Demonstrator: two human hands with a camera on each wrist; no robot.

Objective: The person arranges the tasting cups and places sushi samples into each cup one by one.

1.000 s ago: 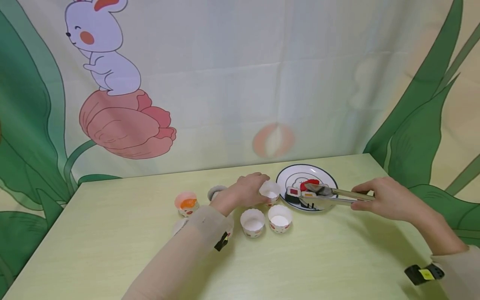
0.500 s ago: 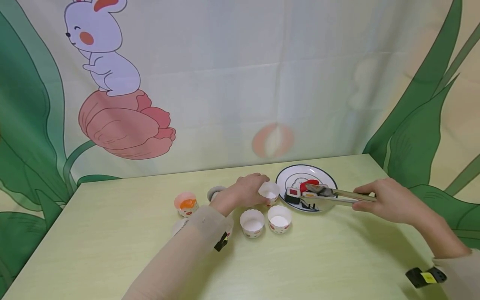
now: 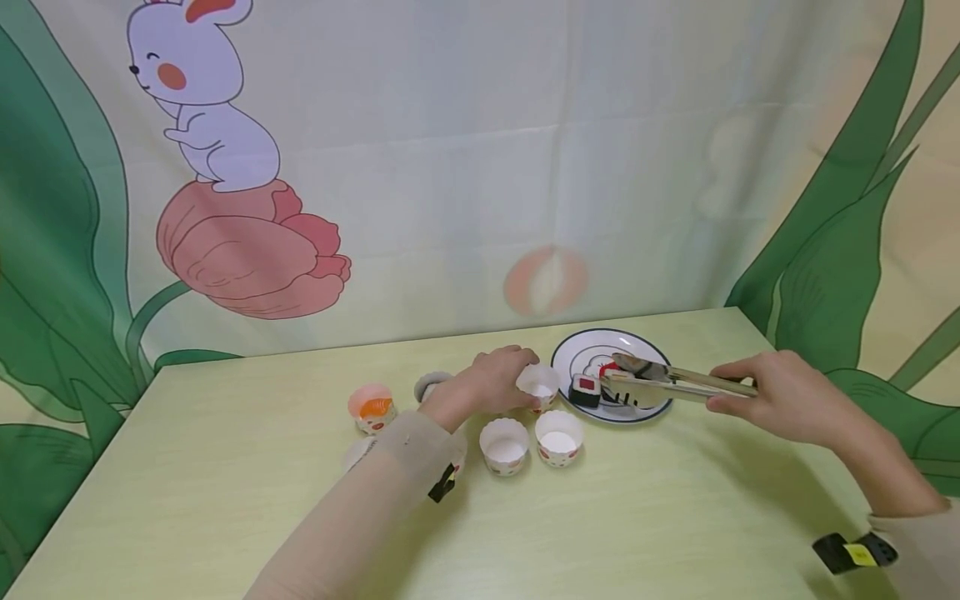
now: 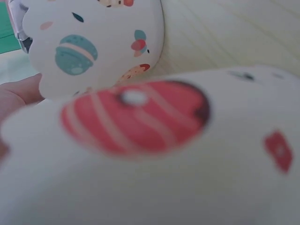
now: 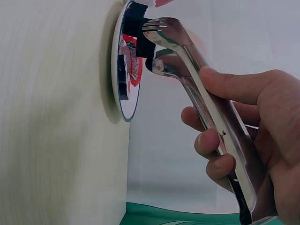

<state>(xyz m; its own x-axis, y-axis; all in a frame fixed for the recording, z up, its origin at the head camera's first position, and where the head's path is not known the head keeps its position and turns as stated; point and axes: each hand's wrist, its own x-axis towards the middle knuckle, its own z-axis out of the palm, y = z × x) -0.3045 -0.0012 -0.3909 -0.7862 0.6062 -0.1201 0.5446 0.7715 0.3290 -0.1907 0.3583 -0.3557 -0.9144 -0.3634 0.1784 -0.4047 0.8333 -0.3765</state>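
Observation:
My left hand [image 3: 498, 379] holds the side of a white printed paper baking cup [image 3: 542, 385] left of the plate. In the left wrist view, a printed cup wall [image 4: 140, 187] fills most of the picture. My right hand [image 3: 787, 396] grips metal tongs [image 3: 708, 383], its thumb and fingers round their arms. Between the tong tips in the right wrist view is a dark toy sushi piece [image 5: 146, 47], over the plate. A black-sided sushi roll [image 3: 584, 392] and a red piece [image 3: 606, 368], partly covered by the tongs, lie on the blue-rimmed plate [image 3: 570, 343].
Two white paper cups, one [image 3: 504, 447] beside another [image 3: 559, 439], stand in front. Farther left are a cup with an orange piece [image 3: 375, 408] and a grey-looking cup [image 3: 431, 383]. My left sleeve partly hides more cups. A printed curtain [image 3: 450, 208] hangs behind the table [image 3: 225, 467].
The tongs have risen slightly from the plate and shifted, their tips closer together, with the sushi piece now between them. My left hand and its cup have stayed put.

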